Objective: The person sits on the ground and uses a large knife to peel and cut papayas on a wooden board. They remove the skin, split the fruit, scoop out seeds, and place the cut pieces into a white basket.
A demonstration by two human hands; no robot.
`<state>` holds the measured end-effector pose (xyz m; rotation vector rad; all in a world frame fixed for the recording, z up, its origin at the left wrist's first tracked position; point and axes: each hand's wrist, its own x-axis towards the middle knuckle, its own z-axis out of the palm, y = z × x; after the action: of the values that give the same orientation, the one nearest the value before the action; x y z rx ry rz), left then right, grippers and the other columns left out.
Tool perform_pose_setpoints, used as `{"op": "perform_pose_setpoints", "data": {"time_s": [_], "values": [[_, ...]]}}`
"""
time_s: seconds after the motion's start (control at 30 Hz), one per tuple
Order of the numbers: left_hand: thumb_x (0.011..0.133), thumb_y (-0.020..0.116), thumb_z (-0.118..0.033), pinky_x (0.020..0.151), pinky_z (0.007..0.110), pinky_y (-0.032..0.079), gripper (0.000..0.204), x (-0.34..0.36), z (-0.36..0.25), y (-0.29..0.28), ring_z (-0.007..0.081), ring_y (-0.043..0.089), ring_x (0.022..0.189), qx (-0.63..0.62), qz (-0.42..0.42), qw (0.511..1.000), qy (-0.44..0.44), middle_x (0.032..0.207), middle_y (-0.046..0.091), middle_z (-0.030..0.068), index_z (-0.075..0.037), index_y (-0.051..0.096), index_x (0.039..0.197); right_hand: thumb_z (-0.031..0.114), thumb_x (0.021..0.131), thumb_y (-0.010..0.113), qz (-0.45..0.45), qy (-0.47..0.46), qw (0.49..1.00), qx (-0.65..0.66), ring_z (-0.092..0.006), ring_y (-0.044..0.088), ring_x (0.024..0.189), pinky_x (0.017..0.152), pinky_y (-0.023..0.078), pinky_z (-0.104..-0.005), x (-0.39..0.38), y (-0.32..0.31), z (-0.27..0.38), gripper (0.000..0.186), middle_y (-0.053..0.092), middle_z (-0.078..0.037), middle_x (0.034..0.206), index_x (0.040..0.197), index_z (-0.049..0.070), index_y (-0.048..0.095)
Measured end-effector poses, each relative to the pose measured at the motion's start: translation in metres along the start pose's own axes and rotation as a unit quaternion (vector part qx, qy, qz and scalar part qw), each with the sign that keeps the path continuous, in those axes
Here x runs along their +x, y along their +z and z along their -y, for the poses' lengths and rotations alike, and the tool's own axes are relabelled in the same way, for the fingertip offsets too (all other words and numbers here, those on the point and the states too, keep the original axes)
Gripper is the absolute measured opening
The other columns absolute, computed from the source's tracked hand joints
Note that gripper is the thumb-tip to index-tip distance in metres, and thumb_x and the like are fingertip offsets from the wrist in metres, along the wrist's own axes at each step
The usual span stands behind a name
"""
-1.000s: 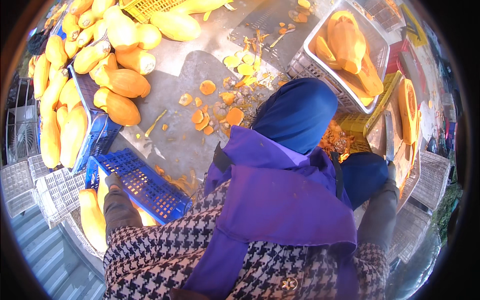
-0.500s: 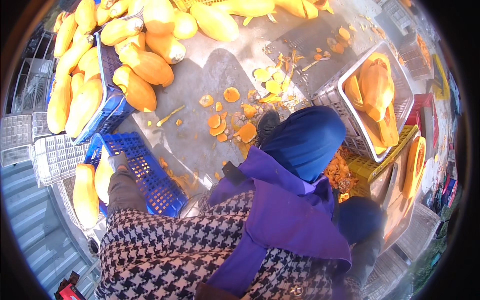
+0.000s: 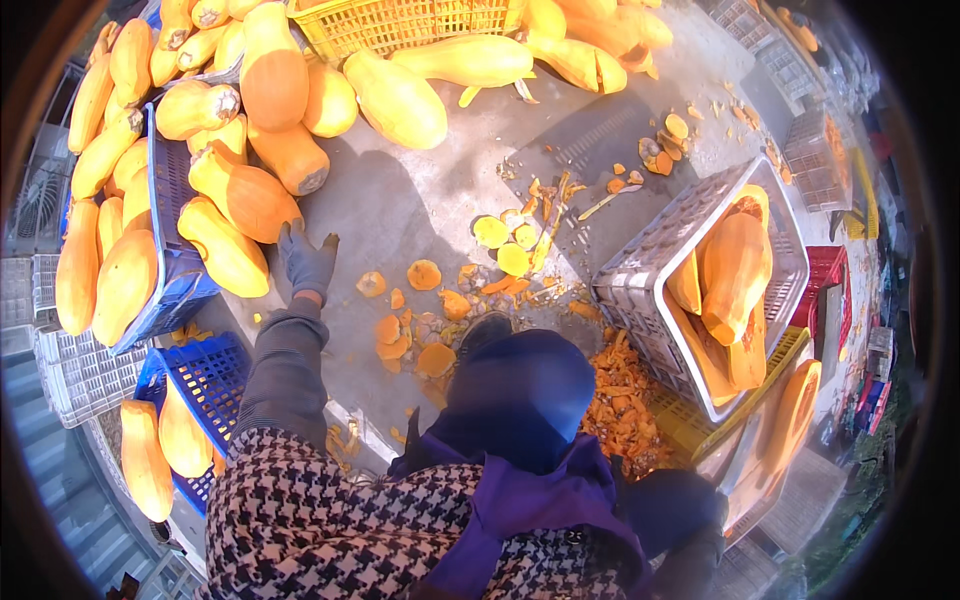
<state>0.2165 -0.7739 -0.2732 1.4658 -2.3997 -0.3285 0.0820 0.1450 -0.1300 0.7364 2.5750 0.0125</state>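
My left hand (image 3: 308, 260), in a grey glove, reaches out over the floor with its fingers spread and holds nothing. Its fingertips are at the end of a long orange squash (image 3: 243, 195) in the pile; whether they touch it I cannot tell. Another squash (image 3: 225, 248) lies just left of the hand. Of my right arm only the dark sleeve (image 3: 690, 562) shows at the lower right; the hand is out of sight. A blue crate (image 3: 215, 385) beside my left forearm holds a squash (image 3: 185, 430), with another squash (image 3: 147, 460) next to it.
At right, a white crate (image 3: 640, 290) of peeled squash pieces rests partly over a yellow crate (image 3: 690, 425). A halved squash (image 3: 785, 430) lies on a board beside it. Orange peelings (image 3: 625, 410) and cut slices (image 3: 425, 275) litter the floor. A yellow crate (image 3: 410, 25) stands at the back.
My left hand has left the squash in the low blue crate and moved forward and right to the pile, its fingers now spread. The whole view has shifted, and my knee appears lower.
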Motion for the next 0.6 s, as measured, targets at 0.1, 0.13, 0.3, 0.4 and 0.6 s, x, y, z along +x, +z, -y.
{"op": "perform_pose_setpoints", "data": {"time_s": [0.1,0.13,0.3,0.4,0.6], "values": [[0.074,0.071,-0.038,0.109,0.047,0.026,0.073,0.078,-0.082,0.054,0.0376,0.030,0.133,0.009,0.023,0.991,0.131,0.144,0.035,0.0193,-0.006,0.044,0.134,0.036,0.086,0.061,0.028,0.037,0.998,0.043,-0.0261,0.061,0.091,0.081,0.047,-0.0380,0.006,0.004,-0.012,0.042,0.065,-0.018,0.104,0.107,-0.001,0.058],[0.075,0.070,-0.039,0.109,0.048,0.026,0.072,0.102,-0.108,0.068,0.0369,0.030,0.134,0.024,0.041,0.988,0.145,0.143,0.035,0.0187,-0.007,0.044,0.134,0.035,0.086,0.061,0.032,0.047,0.996,0.073,-0.0258,0.061,0.091,0.081,0.048,-0.0379,0.009,0.007,-0.019,0.042,0.064,-0.017,0.103,0.107,-0.001,0.058],[0.075,0.067,-0.044,0.105,0.054,0.025,0.070,0.205,-0.205,0.105,0.0339,0.026,0.135,0.125,0.077,0.960,0.237,0.144,0.035,0.0137,-0.015,0.045,0.135,0.034,0.085,0.062,0.052,0.103,0.968,0.223,-0.0245,0.060,0.088,0.079,0.048,-0.0371,0.015,0.016,-0.055,0.041,0.064,-0.016,0.102,0.108,0.000,0.058],[0.078,0.060,-0.055,0.096,0.067,0.026,0.069,0.227,-0.230,0.123,0.0336,0.020,0.138,0.198,0.121,0.954,0.192,0.150,0.027,0.0070,-0.031,0.041,0.140,0.033,0.085,0.062,0.053,0.123,0.963,0.236,-0.0243,0.060,0.087,0.079,0.048,-0.0370,0.013,0.015,-0.064,0.041,0.064,-0.016,0.102,0.108,0.000,0.057],[0.077,0.061,-0.058,0.095,0.071,0.028,0.068,0.213,-0.205,0.143,0.0396,0.011,0.139,0.241,0.129,0.942,0.196,0.153,0.019,0.0064,-0.036,0.041,0.138,0.033,0.084,0.064,0.050,0.141,0.965,0.214,-0.0245,0.060,0.086,0.078,0.048,-0.0371,0.007,0.010,-0.047,0.041,0.064,-0.016,0.100,0.106,0.000,0.057]]}}
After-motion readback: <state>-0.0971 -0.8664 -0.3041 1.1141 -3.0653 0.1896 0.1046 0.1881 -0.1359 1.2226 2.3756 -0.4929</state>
